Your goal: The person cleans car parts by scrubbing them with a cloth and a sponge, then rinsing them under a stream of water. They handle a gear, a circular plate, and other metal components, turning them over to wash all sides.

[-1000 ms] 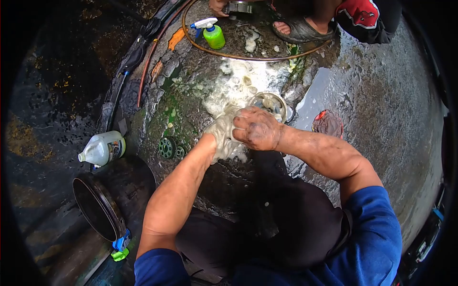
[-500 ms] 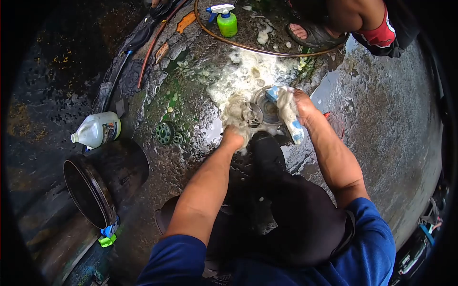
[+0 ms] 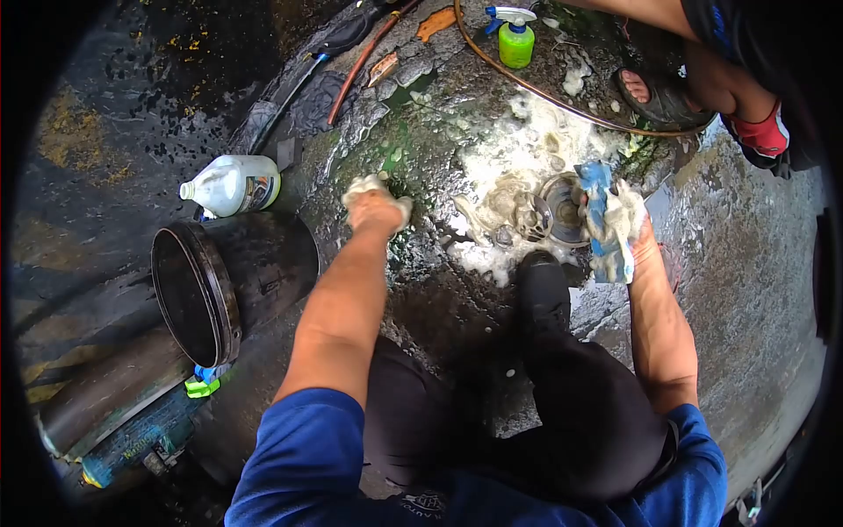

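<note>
My left hand (image 3: 375,208), coated in foam, reaches down to the wet ground left of the foam patch. Its fingers are hidden under suds, and the green-tinted gears that lay about there are covered by it. On the right, my right hand (image 3: 645,241) grips a long, flat blue piece (image 3: 597,215) thick with foam, held upright beside a round metal part (image 3: 566,209). Against that part leans a smaller metal piece with openings (image 3: 533,217), sitting in the suds (image 3: 505,198). My black shoe (image 3: 543,285) is just below them.
A spray bottle of green liquid (image 3: 516,44) stands at the top near a brown hose (image 3: 549,95). At upper right squats another person, whose sandaled foot (image 3: 654,97) shows. A white jug (image 3: 233,186) and a dark open drum (image 3: 237,281) are on the left.
My left hand has left the small metal piece and moved left to where the gears lay. My right hand has shifted the blue piece more upright. The view has turned left.
</note>
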The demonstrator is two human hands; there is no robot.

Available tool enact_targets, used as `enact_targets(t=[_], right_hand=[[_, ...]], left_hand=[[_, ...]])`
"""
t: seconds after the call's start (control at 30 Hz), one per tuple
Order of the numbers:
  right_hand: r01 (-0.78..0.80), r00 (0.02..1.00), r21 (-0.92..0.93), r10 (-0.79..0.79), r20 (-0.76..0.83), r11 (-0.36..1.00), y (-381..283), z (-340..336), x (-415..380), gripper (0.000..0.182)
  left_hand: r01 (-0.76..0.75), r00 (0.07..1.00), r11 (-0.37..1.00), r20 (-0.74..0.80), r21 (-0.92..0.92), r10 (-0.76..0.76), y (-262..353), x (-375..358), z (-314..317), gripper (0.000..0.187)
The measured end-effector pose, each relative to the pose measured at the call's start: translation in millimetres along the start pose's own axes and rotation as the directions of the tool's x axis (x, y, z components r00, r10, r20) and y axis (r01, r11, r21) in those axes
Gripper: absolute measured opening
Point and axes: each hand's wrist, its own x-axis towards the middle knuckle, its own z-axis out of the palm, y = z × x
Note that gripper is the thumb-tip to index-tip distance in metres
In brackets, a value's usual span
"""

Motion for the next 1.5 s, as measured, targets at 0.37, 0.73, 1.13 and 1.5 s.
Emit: enact_targets(t=[0.37,0.73,1.13,1.5], right_hand=[[-0.051,0.996,-0.219,0.034,-0.081,0.974,25.7,-48.9,23.2,0.020],[0.285,0.950,-0.215,-0.305,-0.065,0.934,1.3,49.7,16.4,0.035],[0.404,0.662,-0.622,-0.255,0.705,-0.671,77.1,114.4,17.0,0.028],[0.412,0.809,-0.637,-0.061,0.585,-0.651,64.8,105.3,20.3,0.025]], left_hand=[[0.096,0.995,0.959,0.000,-0.268,-0.100,-44.3,31.5,49.8,0.090],[0.344,0.829,-0.432,0.054,-0.834,0.556,-43.9,18.5,-20.7,0.045],[0.561,0.645,-0.694,-0.286,-0.451,0.708,85.4,-57.2,-0.9,0.053],[0.573,0.678,-0.601,-0.091,-0.557,0.730,88.5,-88.6,-24.9,0.060]])
